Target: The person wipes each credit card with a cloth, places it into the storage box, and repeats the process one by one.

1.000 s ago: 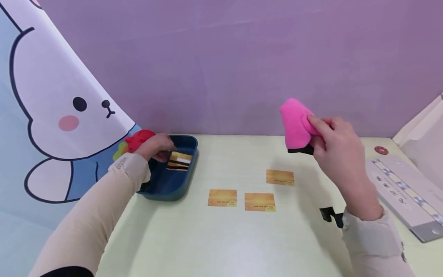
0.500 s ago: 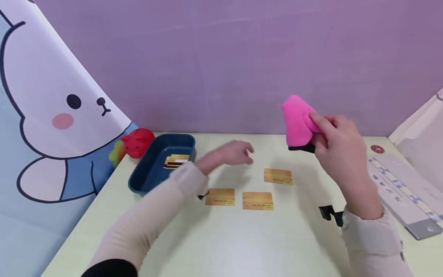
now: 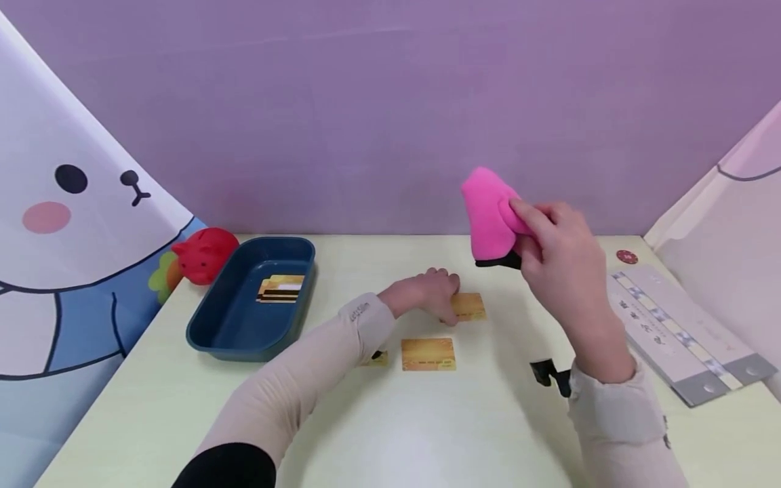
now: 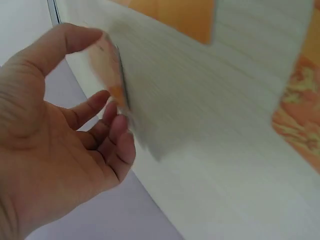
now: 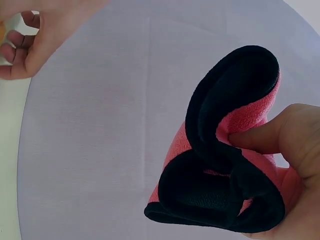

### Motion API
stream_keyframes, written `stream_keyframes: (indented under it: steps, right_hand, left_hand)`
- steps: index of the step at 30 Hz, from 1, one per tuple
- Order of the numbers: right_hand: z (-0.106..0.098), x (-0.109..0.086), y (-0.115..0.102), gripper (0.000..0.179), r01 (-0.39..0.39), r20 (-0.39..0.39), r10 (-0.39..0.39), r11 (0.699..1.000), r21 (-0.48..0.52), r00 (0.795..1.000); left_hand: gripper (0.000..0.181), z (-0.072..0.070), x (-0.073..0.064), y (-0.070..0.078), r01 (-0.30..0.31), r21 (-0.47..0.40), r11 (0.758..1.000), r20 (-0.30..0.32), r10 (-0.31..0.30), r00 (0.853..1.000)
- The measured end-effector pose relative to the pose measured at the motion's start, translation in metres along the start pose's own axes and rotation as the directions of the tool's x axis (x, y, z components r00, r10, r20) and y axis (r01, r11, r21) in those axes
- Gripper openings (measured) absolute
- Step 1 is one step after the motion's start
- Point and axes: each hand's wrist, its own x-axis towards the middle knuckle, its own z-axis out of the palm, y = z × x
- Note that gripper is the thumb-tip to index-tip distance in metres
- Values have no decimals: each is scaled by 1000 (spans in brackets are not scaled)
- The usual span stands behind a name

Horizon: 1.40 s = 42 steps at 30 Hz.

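Note:
My left hand (image 3: 430,295) is at the rearmost gold bank card (image 3: 468,308) on the table. In the left wrist view, thumb and fingertips pinch that blurred card (image 4: 106,67) by opposite edges, and it looks tilted. Two more gold cards lie nearer: one bank card (image 3: 428,354) in full sight, another card (image 3: 377,360) mostly under the left sleeve. Held up in the air, my right hand (image 3: 564,264) grips a folded pink fleece piece (image 3: 490,217) with black edging. Its black lining (image 5: 235,90) shows in the right wrist view; its kind is unclear.
A dark blue tray (image 3: 204,332) at the left holds overlapping gold cards (image 3: 281,289), stripe side up. Beside it sits a red piggy bank (image 3: 206,255). A flat grey box (image 3: 683,332) and a red chip (image 3: 626,257) lie right. A purple backdrop (image 3: 366,122) stands behind.
My left hand has left the tray, crossed rightward over the table and taken hold of the rearmost card. The right hand keeps holding the pink piece aloft. The head view has shifted right.

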Motion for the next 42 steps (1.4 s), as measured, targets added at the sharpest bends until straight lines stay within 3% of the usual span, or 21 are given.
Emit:
stream_keyframes:
  steps: [5,7,11,14,19,21,27,33,37,42]
  right_hand:
    - [-1,2,-1,40,-3,-2,3,1000,-2,1000]
    - [-2,2,-1,40,-6,0,6,1000,-5,1000]
    - [-2,1,1,40,-17,-1,17,1000,-6,1000]
    - [-3,0,3,39,-30,-8,30,1000,-6,1000]
    - [-9,1,6,39,-58,-43,58,998,-5,997]
    - [-12,2,7,39,-61,-69,61,998,-1,996]
    - [-17,3,7,37,-40,-128,40,999,4,991]
    - [-17,3,5,37,-33,-134,34,999,5,990]
    - [-15,3,2,38,-27,-137,28,1000,9,990]
    - [-14,3,0,37,-15,-146,16,1000,11,989]
  left_hand:
    - [55,3,1,-9,-34,-170,985,-13,32,999]
    - [52,6,0,-11,-52,-266,963,-17,50,999]
    - [47,14,-3,-18,-117,-439,891,-58,102,993]
    - [43,14,-11,-26,-168,-558,813,-127,116,985]
    - [43,-2,-36,-40,-265,-740,618,-280,75,957]
    - [44,-10,-46,-44,-309,-769,559,-345,45,938]
    - [44,-29,-68,-50,-388,-811,438,-462,-71,884]
    - [43,-36,-81,-47,-439,-809,391,-519,-124,846]
    - [43,-35,-87,-45,-472,-797,375,-554,-145,820]
    - [37,-34,-88,-39,-512,-782,355,-598,-195,777]
